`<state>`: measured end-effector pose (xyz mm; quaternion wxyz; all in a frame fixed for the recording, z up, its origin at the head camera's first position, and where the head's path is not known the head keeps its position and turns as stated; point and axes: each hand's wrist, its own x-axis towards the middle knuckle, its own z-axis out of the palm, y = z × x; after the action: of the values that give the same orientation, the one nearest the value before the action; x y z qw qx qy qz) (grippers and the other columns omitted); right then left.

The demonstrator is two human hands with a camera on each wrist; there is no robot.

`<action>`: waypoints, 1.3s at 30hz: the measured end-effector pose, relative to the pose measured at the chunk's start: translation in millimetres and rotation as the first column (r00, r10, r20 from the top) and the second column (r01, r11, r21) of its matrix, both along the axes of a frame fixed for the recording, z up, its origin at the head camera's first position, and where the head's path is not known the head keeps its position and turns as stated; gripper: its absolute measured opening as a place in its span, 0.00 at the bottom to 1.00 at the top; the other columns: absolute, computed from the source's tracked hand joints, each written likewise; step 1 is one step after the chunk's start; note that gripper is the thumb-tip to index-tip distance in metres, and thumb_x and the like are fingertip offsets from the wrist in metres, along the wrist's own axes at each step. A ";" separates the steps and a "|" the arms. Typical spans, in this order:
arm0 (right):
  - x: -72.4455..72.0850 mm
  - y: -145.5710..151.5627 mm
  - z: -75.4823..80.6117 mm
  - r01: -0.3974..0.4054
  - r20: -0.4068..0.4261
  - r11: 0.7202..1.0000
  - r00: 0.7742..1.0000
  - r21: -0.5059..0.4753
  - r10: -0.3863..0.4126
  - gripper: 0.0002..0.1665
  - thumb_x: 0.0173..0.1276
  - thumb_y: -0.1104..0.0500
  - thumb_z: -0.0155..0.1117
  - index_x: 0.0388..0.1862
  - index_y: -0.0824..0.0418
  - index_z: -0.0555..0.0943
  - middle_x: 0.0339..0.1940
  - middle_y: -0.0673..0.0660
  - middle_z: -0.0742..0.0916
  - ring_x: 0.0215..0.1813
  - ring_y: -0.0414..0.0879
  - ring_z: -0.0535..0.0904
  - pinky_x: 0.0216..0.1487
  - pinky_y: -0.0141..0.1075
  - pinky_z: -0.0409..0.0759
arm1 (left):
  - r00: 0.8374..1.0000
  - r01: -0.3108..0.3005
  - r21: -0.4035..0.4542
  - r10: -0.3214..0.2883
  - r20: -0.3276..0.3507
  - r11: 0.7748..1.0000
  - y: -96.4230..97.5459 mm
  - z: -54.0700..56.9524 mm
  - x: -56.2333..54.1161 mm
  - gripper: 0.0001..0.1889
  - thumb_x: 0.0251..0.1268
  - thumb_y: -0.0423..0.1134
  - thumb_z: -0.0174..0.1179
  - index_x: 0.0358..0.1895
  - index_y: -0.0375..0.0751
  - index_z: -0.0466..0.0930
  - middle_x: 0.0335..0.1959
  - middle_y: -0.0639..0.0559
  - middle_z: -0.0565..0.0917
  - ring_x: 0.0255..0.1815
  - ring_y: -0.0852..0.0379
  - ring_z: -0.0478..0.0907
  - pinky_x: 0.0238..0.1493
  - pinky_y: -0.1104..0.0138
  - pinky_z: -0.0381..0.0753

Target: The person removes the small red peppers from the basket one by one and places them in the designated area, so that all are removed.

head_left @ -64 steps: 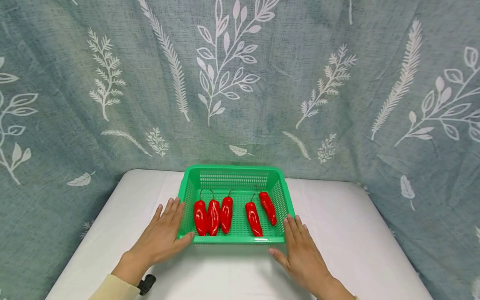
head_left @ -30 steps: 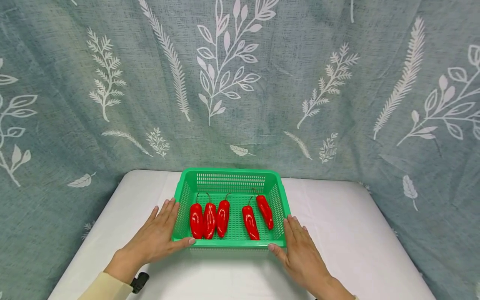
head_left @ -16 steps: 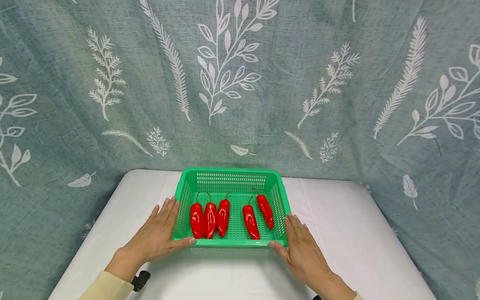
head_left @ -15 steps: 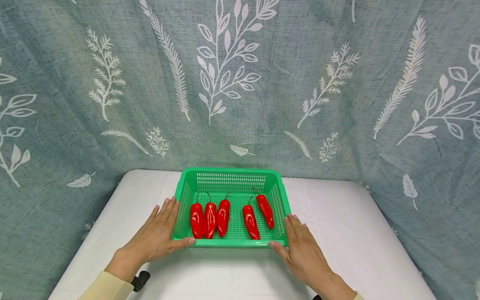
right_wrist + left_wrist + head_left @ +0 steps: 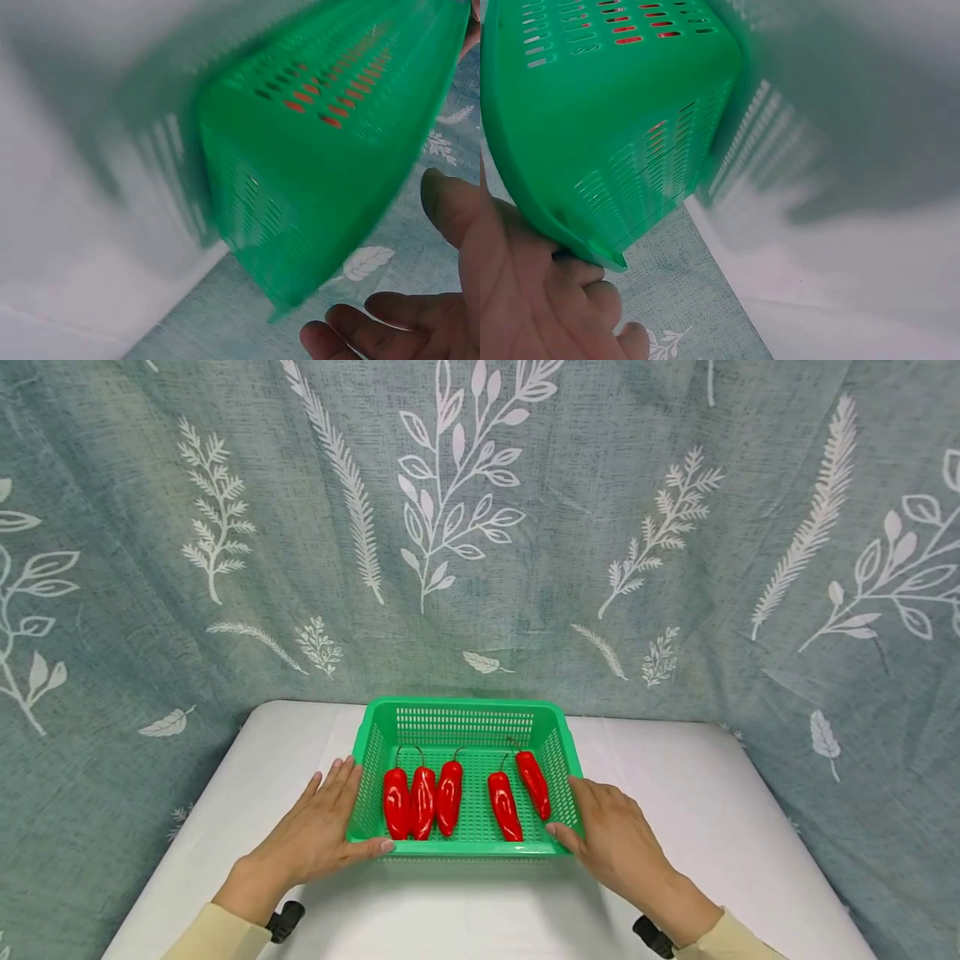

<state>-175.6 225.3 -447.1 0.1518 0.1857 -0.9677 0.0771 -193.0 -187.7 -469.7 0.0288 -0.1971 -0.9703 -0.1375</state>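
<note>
A green plastic basket point(image 5: 465, 702) with slotted walls stands near the table's back edge. Several glossy red chili peppers point(image 5: 423, 802) with thin stems lie in it, three grouped on the left and two on the right. My left hand point(image 5: 307, 831) rests along the basket's left rim, fingers straight and thumb on the front rim; the left wrist view shows fingers point(image 5: 577, 296) right at the rim's underside. My right hand point(image 5: 618, 835) is at the front right corner, fingers loosely bent. In the right wrist view its fingertips point(image 5: 341, 319) stand apart from the basket wall point(image 5: 315, 165).
A white cloth point(image 5: 690, 793) covers the table on both sides of the basket. Behind it hangs a grey-green curtain point(image 5: 540, 577) with white leaf prints. Dark wrist devices point(image 5: 285, 922) show at both cuffs.
The basket has shifted slightly left and towards me, peppers with it, then stayed put. Over the last half second my right hand has loosened, its fingers bending and its thumb moving off the front rim.
</note>
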 end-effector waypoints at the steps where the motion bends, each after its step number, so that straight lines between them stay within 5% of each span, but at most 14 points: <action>1: -3.5 -1.1 2.9 -0.004 0.000 1.000 1.000 -0.002 0.004 0.46 0.69 0.41 0.75 0.72 0.72 0.74 0.63 0.68 0.85 0.64 0.66 0.81 0.62 0.62 0.81 | 1.000 0.000 -0.002 0.000 0.000 1.000 -0.2 0.4 -0.2 0.66 0.61 0.82 0.55 0.81 0.23 0.56 0.83 0.30 0.60 0.85 0.33 0.53 0.83 0.38 0.54; 14: -59.3 -41.9 31.6 -0.084 0.072 0.995 0.993 -0.054 0.088 0.43 0.72 0.45 0.74 0.74 0.70 0.72 0.70 0.69 0.81 0.70 0.66 0.78 0.66 0.61 0.81 | 1.000 -0.010 -0.004 0.010 0.029 1.000 -3.6 2.2 -2.3 0.68 0.59 0.84 0.53 0.81 0.24 0.55 0.83 0.30 0.58 0.86 0.33 0.53 0.83 0.37 0.54; 23: -93.4 -79.8 30.0 -0.095 0.288 0.991 0.950 -0.093 0.118 0.43 0.76 0.44 0.69 0.79 0.67 0.69 0.76 0.68 0.76 0.77 0.65 0.71 0.74 0.58 0.75 | 0.998 -0.025 0.004 0.025 0.054 1.000 -3.6 -3.1 -3.5 0.70 0.57 0.86 0.53 0.82 0.24 0.52 0.84 0.29 0.56 0.86 0.33 0.52 0.84 0.38 0.53; 31: -113.0 -89.2 18.5 -0.090 0.474 0.968 0.859 -0.235 0.195 0.41 0.72 0.52 0.75 0.79 0.60 0.71 0.77 0.64 0.76 0.74 0.63 0.76 0.71 0.55 0.79 | 0.998 -0.021 0.010 0.021 0.052 1.000 -1.2 -4.4 -4.4 0.69 0.58 0.85 0.54 0.82 0.24 0.52 0.84 0.30 0.56 0.87 0.34 0.50 0.84 0.39 0.53; 39: -131.4 -89.3 5.6 0.032 0.651 0.883 0.688 -0.469 0.321 0.42 0.71 0.61 0.74 0.81 0.55 0.70 0.76 0.67 0.77 0.64 0.57 0.84 0.57 0.44 0.87 | 0.996 -0.028 0.022 0.026 0.082 0.999 0.0 -3.6 -5.6 0.70 0.57 0.85 0.54 0.83 0.26 0.50 0.86 0.32 0.53 0.88 0.37 0.47 0.86 0.42 0.50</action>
<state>-306.9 136.0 -441.4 -0.2026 0.1793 -0.8873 0.3736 -198.7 -187.7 -473.3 -0.0070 -0.1780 -0.9715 -0.1563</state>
